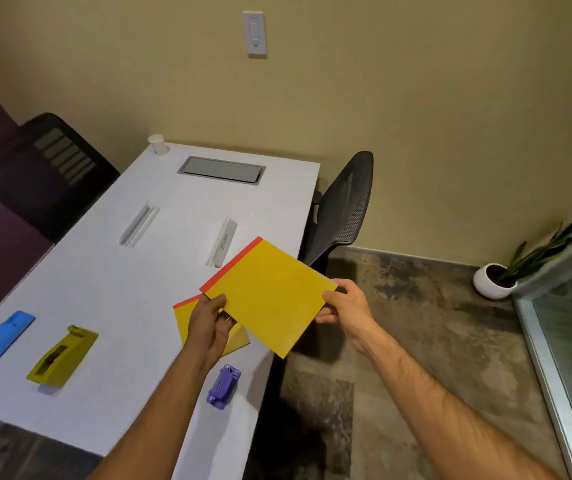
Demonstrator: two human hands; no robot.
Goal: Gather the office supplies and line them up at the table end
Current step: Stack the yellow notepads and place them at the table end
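Clutter all over the white table (111, 282): a blue stapler (4, 337) and a yellow tape dispenser (63, 356) sit side by side near the left edge, a purple hole punch (224, 386) lies close to the near right edge just beside my left forearm, and two clear pen packs (139, 225) (224, 242) rest farther up, well apart from each other. A paper cup (158, 144) stands at the far corner, next to a grey cable hatch (221, 169), which is shut. A black mesh chair (345, 209) crowds the table's right side, another dark chair (52, 164) the left, and a potted plant (499, 275) sits on the floor by the glass. Both my arms reach forward. My left hand (208, 323) pinches the near left corner of a yellow notepad (270, 296) with a red strip, thumb on top; my right hand (347, 303) clamps its right corner. It is lifted off the table and tilted, hanging over the table's right edge. A second yellow pad (187, 318) lies flat beneath my left hand.
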